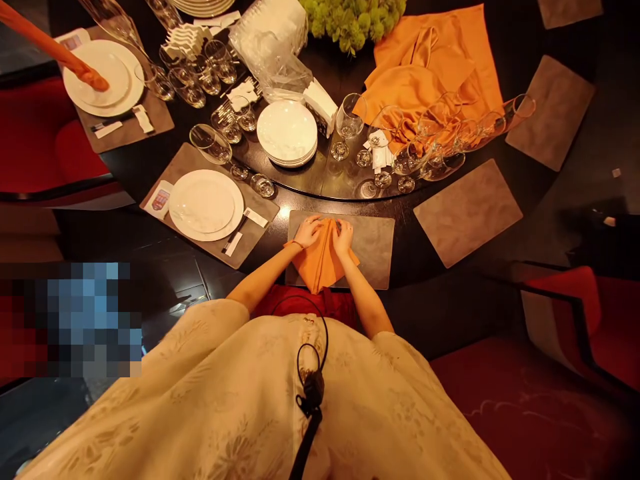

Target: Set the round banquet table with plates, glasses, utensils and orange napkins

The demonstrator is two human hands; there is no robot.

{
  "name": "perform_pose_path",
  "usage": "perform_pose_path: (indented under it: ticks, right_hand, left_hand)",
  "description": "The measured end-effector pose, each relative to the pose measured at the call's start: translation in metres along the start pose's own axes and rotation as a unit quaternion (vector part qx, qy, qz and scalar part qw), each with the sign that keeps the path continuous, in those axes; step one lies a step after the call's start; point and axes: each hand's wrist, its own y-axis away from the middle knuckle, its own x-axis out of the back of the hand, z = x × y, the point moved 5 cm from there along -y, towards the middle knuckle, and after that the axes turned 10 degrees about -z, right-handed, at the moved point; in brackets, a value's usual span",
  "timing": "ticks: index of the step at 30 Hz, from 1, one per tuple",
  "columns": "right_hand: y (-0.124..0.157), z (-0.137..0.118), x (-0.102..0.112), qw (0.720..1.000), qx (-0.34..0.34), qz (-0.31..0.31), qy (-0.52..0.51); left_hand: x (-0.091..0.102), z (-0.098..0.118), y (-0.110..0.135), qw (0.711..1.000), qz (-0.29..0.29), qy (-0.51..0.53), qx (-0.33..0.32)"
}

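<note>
An orange cloth napkin (320, 263), partly folded, lies on a grey placemat (373, 250) at the table's near edge, one corner hanging toward me. My left hand (307, 231) presses on the napkin's upper left part with fingers bent. My right hand (344, 237) grips the fold at its upper right, fingers curled over the cloth. Both hands touch the napkin side by side.
To the left is a set place with white plates (206, 205) and cutlery. A stack of plates (287, 131), several wine glasses (349, 123) and a pile of orange napkins (430, 73) sit on the dark turntable. Bare placemats (467, 212) lie right. Red chairs (580, 320) flank me.
</note>
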Motion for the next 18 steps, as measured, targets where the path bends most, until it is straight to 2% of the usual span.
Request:
perform_pose_path:
  ticks: [2, 5, 7, 9, 11, 13, 16, 18]
  right_hand:
    - [0.033, 0.0, 0.011, 0.995, 0.049, -0.065, 0.05]
    - [0.102, 0.012, 0.02, 0.964, 0.126, -0.193, 0.132]
    - [0.144, 0.026, 0.018, 0.936, 0.162, -0.257, 0.179]
    - [0.172, 0.042, 0.012, 0.921, 0.155, -0.281, 0.223]
    - [0.181, 0.055, 0.002, 0.919, 0.121, -0.277, 0.252]
    - [0.179, 0.062, -0.009, 0.921, 0.101, -0.273, 0.257]
    - [0.169, 0.063, -0.02, 0.922, 0.126, -0.274, 0.244]
    - [0.163, 0.062, -0.018, 0.92, 0.154, -0.276, 0.232]
  left_hand:
    - [0.005, -0.001, 0.036, 0.997, -0.04, -0.049, -0.049]
    - [0.001, -0.007, 0.1, 0.982, -0.124, -0.11, -0.086]
    - [-0.009, -0.015, 0.135, 0.976, -0.151, -0.138, -0.071]
    - [-0.021, -0.024, 0.156, 0.975, -0.157, -0.149, -0.039]
    - [-0.033, -0.032, 0.163, 0.976, -0.163, -0.143, -0.02]
    - [-0.041, -0.037, 0.16, 0.977, -0.169, -0.131, -0.022]
    - [-0.041, -0.041, 0.15, 0.976, -0.169, -0.126, -0.05]
    - [-0.035, -0.042, 0.145, 0.974, -0.17, -0.134, -0.071]
